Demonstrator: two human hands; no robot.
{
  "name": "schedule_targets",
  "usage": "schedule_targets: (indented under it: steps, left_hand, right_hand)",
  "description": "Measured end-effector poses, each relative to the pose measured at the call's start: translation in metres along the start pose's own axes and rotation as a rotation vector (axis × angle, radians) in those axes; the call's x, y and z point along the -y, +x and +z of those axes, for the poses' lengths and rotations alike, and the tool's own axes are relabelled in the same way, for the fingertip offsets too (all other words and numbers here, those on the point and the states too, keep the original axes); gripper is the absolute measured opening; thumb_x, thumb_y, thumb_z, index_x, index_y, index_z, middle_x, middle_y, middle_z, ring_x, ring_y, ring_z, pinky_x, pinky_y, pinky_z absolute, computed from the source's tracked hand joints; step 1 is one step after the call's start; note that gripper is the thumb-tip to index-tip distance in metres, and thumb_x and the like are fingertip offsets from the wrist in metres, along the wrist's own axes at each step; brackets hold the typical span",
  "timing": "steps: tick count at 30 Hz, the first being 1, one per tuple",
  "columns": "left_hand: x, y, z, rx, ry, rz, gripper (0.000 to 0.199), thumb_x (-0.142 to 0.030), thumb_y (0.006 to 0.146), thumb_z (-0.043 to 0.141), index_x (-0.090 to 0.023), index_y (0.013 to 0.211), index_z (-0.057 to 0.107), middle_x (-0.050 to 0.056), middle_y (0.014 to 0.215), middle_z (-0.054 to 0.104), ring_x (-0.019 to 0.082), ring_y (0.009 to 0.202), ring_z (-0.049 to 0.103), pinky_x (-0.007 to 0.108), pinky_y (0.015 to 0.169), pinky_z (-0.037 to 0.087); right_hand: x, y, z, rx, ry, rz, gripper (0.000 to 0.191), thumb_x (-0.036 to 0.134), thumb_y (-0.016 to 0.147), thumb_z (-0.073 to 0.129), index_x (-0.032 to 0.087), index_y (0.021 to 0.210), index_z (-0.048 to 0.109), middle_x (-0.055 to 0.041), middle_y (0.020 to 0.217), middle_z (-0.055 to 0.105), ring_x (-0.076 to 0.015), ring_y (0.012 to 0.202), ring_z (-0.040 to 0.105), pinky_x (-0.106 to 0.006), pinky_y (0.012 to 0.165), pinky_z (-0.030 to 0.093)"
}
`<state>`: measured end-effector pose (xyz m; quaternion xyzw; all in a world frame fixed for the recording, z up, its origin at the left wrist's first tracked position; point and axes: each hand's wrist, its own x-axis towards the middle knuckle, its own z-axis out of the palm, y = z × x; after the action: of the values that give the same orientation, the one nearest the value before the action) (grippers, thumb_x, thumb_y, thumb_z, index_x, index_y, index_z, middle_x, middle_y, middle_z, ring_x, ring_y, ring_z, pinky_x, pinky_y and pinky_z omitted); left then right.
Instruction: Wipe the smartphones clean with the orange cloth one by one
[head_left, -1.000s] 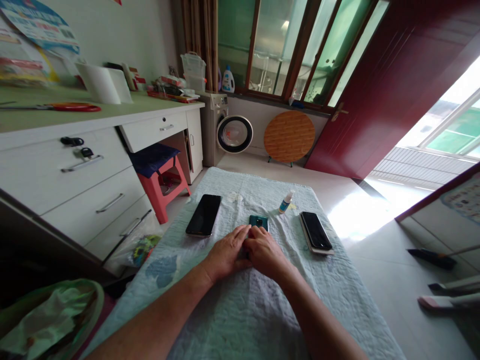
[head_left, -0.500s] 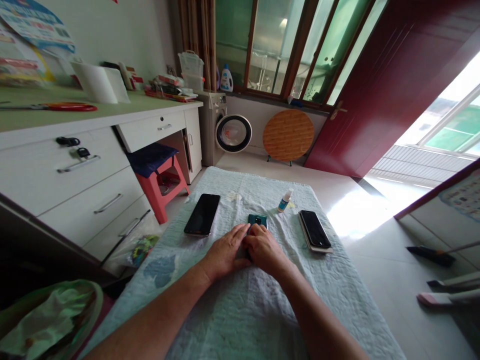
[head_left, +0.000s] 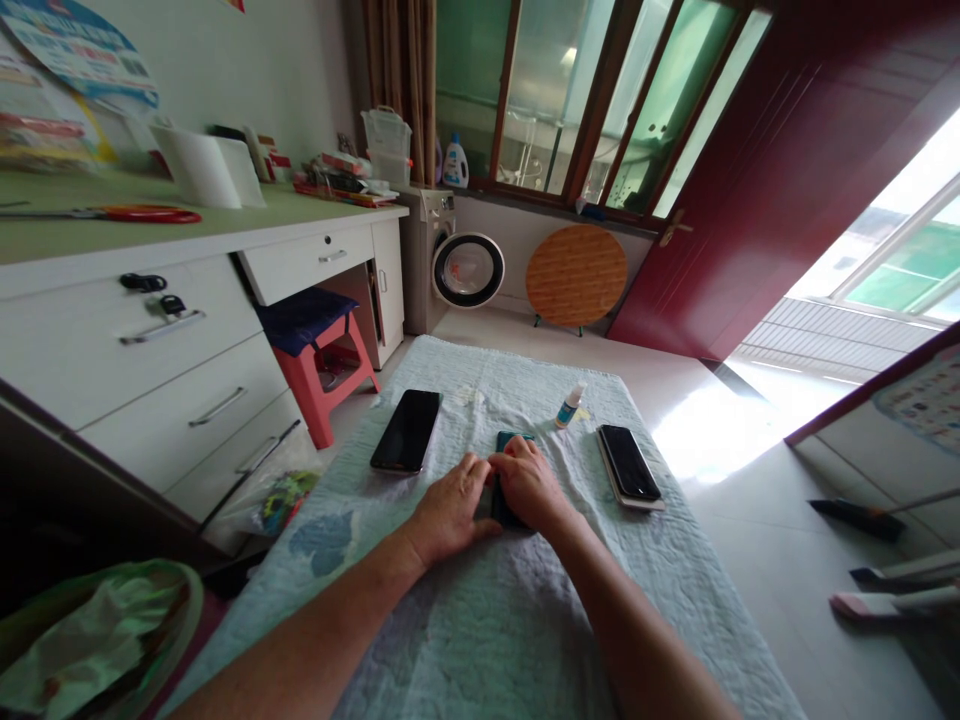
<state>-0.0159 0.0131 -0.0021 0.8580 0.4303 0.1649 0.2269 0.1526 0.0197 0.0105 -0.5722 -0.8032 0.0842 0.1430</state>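
Observation:
A teal phone (head_left: 513, 518) lies back up on the cloth-covered table, largely hidden beneath my hands. My left hand (head_left: 452, 508) holds its left side, with the fingers along the edge and the thumb at the near left corner. Bent fingers of my right hand (head_left: 531, 487) press down on the phone's back, covering its camera area; whatever is inside them is hidden. A large black phone (head_left: 407, 430) rests to the left, screen up. On the right another dark phone (head_left: 630, 462) lies on a pale flat piece. A small spray bottle (head_left: 570, 406) stands beyond my right hand.
A pale blue quilted cloth (head_left: 450, 630) covers the table. To the left are a red stool (head_left: 322, 385), a white desk (head_left: 165, 370) with drawers and a lined bin (head_left: 184, 600). Behind stand a washing machine with its door (head_left: 469, 270) ajar and a round wooden board (head_left: 576, 275).
My right hand has shifted up and slightly right over the teal phone, covering its camera and baring more of the near end. My left hand stays nearly in place.

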Motion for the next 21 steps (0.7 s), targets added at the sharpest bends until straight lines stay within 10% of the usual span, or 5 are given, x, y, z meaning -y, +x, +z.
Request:
schedule_targets:
  steps: [21]
  left_hand:
    - [0.0,0.0,-0.005,0.058,-0.082,0.047,0.048,-0.046,0.078,0.073,-0.025,0.121,0.067,0.008,0.134,0.053,0.03,0.121,0.053,0.039,0.103,0.044]
  right_hand:
    - [-0.013,0.025,-0.001,0.047,-0.115,0.004,0.019,0.023,0.09,0.054,0.025,0.09,0.073,-0.0058,0.1,0.055,-0.0192,0.094,0.046,-0.029,0.081,0.035]
